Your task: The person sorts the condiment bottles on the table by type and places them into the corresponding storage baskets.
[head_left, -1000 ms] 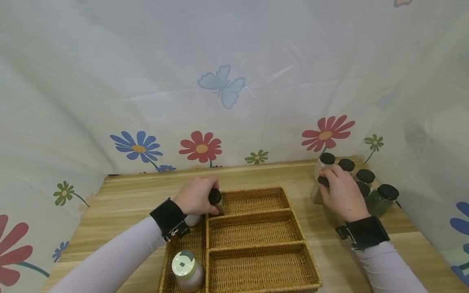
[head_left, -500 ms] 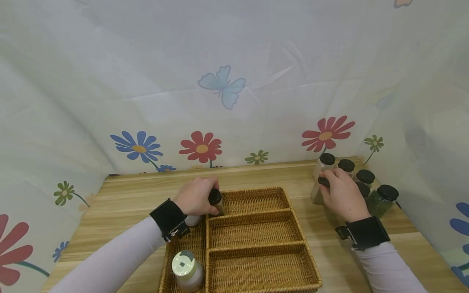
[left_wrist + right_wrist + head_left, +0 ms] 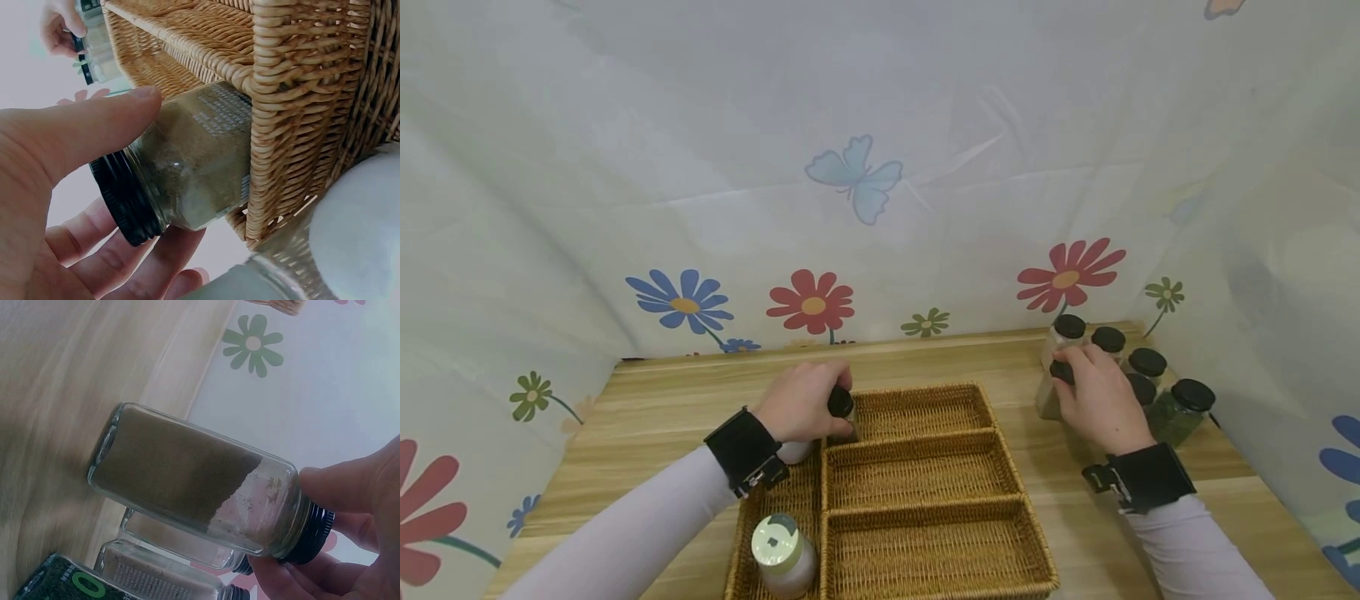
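My left hand [image 3: 801, 404] grips a glass spice jar [image 3: 194, 156] by its upper part, thumb on one side and fingers on the other. The jar's black lid faces my palm, and its lower end sits inside the back compartment of the wicker basket [image 3: 928, 504], beside the divider. At the right, my right hand [image 3: 1101, 398] pinches another spice jar [image 3: 181, 478] around the neck just below its black lid. Brownish powder fills most of that jar, and its base is close to the wooden table.
Several black-lidded jars cluster around my right hand, among them a jar of green herbs [image 3: 1182, 410] and a tall pale jar [image 3: 1066, 333]. A white jar with a pale green lid [image 3: 784, 557] stands in the basket's left compartment. Behind the table [image 3: 685, 392] hangs a flowered curtain [image 3: 880, 275].
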Demonstrator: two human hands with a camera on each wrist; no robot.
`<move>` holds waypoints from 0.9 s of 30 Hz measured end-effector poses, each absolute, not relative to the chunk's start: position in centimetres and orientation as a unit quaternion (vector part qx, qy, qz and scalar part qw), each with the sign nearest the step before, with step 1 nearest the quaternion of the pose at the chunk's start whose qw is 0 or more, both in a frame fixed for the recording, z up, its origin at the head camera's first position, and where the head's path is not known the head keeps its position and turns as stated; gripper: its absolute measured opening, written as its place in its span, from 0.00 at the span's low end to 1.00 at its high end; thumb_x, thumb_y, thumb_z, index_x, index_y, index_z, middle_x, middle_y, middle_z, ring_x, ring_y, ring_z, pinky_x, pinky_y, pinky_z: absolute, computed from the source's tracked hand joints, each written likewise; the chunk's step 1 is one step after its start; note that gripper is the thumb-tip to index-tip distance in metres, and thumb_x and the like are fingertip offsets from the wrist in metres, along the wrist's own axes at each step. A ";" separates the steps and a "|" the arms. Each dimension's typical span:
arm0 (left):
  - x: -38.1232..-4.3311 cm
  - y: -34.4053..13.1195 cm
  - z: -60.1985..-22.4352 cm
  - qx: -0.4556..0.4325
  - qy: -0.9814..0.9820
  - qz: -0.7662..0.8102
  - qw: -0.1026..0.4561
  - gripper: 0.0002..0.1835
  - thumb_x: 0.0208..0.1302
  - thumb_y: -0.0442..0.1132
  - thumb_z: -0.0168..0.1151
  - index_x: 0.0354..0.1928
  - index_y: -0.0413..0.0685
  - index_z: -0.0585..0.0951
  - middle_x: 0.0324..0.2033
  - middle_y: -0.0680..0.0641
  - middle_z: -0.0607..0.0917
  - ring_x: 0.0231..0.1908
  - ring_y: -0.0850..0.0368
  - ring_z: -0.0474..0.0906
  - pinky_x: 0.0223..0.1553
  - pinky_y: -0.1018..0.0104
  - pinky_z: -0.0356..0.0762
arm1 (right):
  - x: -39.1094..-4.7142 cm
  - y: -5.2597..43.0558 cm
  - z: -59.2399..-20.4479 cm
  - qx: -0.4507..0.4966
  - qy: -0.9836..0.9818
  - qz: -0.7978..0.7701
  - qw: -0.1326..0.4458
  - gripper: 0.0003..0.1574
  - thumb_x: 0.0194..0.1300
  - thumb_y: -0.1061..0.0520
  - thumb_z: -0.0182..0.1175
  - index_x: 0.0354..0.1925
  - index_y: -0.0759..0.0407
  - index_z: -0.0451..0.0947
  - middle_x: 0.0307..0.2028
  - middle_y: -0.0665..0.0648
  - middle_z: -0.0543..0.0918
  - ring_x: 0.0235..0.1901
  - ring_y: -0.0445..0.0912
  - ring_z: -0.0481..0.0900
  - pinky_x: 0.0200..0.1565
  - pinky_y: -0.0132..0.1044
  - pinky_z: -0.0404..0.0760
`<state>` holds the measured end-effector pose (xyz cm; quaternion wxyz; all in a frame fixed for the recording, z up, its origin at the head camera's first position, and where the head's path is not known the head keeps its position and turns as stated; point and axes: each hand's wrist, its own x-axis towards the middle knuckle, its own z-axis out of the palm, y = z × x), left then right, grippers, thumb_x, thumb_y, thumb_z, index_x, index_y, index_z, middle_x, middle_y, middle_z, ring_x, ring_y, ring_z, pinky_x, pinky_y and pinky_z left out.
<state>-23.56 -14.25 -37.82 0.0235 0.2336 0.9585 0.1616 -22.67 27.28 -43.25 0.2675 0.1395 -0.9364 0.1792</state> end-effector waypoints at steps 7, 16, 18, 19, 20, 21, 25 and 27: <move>-23.5 -14.2 -37.5 0.247 0.953 0.177 0.009 0.28 0.46 0.51 0.86 0.45 0.53 0.80 0.38 0.52 0.85 0.33 0.58 0.77 0.34 0.64 0.77 | -22.4 27.0 -42.9 0.138 -0.937 0.185 0.264 0.24 0.59 0.69 0.70 0.54 0.68 0.78 0.45 0.71 0.80 0.43 0.65 0.80 0.42 0.60 0.77; -23.0 -13.9 -36.4 0.254 0.947 0.196 -0.017 0.25 0.49 0.47 0.84 0.46 0.52 0.80 0.40 0.51 0.87 0.43 0.53 0.84 0.42 0.59 0.83 | -21.4 26.2 -41.2 0.153 -0.928 0.193 0.278 0.24 0.60 0.68 0.70 0.55 0.68 0.79 0.46 0.69 0.80 0.43 0.62 0.79 0.42 0.59 0.76; -22.8 -13.8 -36.2 0.255 0.946 0.198 -0.022 0.25 0.50 0.48 0.84 0.46 0.53 0.80 0.41 0.52 0.87 0.45 0.52 0.85 0.44 0.58 0.83 | -21.1 25.9 -40.8 0.157 -0.926 0.197 0.282 0.24 0.60 0.67 0.70 0.55 0.67 0.80 0.45 0.68 0.81 0.42 0.61 0.78 0.42 0.58 0.75; -22.7 -13.7 -36.1 0.257 0.945 0.198 -0.026 0.24 0.50 0.48 0.84 0.45 0.54 0.80 0.42 0.52 0.87 0.45 0.52 0.85 0.44 0.58 0.84 | -21.0 25.8 -40.6 0.159 -0.924 0.199 0.284 0.23 0.60 0.67 0.70 0.54 0.67 0.80 0.45 0.68 0.81 0.43 0.61 0.78 0.43 0.58 0.75; -22.6 -13.6 -36.0 0.259 0.945 0.199 -0.028 0.24 0.50 0.48 0.84 0.46 0.53 0.80 0.42 0.52 0.87 0.46 0.52 0.85 0.45 0.57 0.84 | -20.9 25.6 -40.4 0.161 -0.923 0.200 0.287 0.23 0.60 0.67 0.71 0.54 0.67 0.80 0.45 0.67 0.81 0.43 0.61 0.79 0.43 0.58 0.75; -22.5 -13.6 -35.9 0.261 0.944 0.199 -0.031 0.24 0.50 0.48 0.83 0.46 0.53 0.80 0.42 0.52 0.88 0.46 0.52 0.86 0.45 0.57 0.84 | -20.8 25.5 -40.3 0.164 -0.921 0.202 0.289 0.23 0.59 0.67 0.71 0.54 0.67 0.80 0.45 0.67 0.81 0.44 0.62 0.79 0.44 0.59 0.76; -22.2 -13.3 -35.7 0.267 0.941 0.204 -0.039 0.25 0.50 0.48 0.84 0.47 0.52 0.80 0.42 0.52 0.88 0.46 0.53 0.86 0.45 0.57 0.84 | -20.4 25.1 -39.8 0.176 -0.916 0.211 0.294 0.23 0.59 0.67 0.72 0.53 0.67 0.80 0.45 0.66 0.82 0.46 0.62 0.79 0.47 0.59 0.76; -22.1 -13.1 -35.7 0.269 0.939 0.208 -0.040 0.25 0.50 0.48 0.84 0.47 0.52 0.80 0.42 0.52 0.88 0.45 0.53 0.86 0.45 0.57 0.84 | -20.2 24.9 -39.6 0.183 -0.913 0.215 0.296 0.23 0.59 0.67 0.72 0.54 0.66 0.80 0.46 0.66 0.82 0.47 0.62 0.79 0.47 0.59 0.76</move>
